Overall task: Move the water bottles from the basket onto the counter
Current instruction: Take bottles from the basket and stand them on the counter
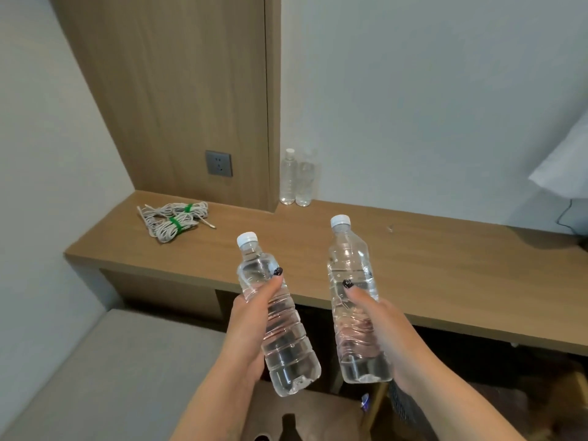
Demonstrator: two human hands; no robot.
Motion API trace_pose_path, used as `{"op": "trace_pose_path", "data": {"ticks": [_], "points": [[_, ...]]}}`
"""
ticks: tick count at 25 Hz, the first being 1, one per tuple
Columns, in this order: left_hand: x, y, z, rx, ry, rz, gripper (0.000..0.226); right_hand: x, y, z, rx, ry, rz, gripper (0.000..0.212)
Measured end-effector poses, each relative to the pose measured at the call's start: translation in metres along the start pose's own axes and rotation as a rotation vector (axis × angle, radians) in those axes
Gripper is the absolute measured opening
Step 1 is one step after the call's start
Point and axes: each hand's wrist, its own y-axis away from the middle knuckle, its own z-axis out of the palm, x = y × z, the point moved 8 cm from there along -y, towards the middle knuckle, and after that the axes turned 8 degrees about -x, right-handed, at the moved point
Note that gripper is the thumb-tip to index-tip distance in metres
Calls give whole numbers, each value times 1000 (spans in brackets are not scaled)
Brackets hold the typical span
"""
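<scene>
- Nearest the camera, two clear water bottles are held up in the air, short of the counter's point(318, 249) front edge.
- Left bottle point(280, 332): white cap on top, tilted so the cap leans left and the base swings toward the middle; the left hand point(245, 329) is curled round its ribbed middle, thumb with a dark nail pressed on the front.
- Right bottle point(356, 300): white cap, nearly upright with a slight lean; the right hand point(381, 326) grips its lower half from the right side, thumb with a dark nail lying across the front.
- The two held bottles are apart, not touching each other.
- On the counter, at the back against the white wall, two more capped bottles point(295, 178) stand upright, side by side and touching or nearly so, just right of the wooden wall panel point(178, 90).
- Farther left on the counter lie coiled pale cables point(175, 219) bound with green ties.
- A grey wall socket point(219, 163) sits low on the wooden panel.
- A grey cushioned seat point(105, 370) fills the lower left; a white pillow corner point(563, 167) shows at the right edge.
</scene>
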Motion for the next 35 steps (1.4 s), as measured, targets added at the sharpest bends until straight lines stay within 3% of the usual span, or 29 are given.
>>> {"op": "trace_pose_path", "data": {"ticks": [3,8,13,17,21,24,28,33,35], "points": [[31,-48,5,-41,-34,18,44,-18,-40,-2,86,12,15,44],[71,-120,12,-101,-122,62,46,-47,-96,-9,202,44,-22,90],[78,-171,22,-103,-214,57,50,-68,-132,-26,286,-38,-83,42],[75,-211,31,-66,-287,45,69,-75,-169,-59,369,10,-98,63],[74,-250,46,-29,-313,13,64,-84,-217,-95,346,60,-93,44],[79,-280,60,14,-321,2,66,-91,-260,-125,361,135,-59,50],[84,-308,81,110,-276,35,43,-105,-317,-159,349,253,-42,63],[90,-326,98,174,-294,46,19,-143,-383,-176,291,491,-92,51],[94,-337,97,192,-291,31,26,-155,-412,-177,265,553,-84,52]]}}
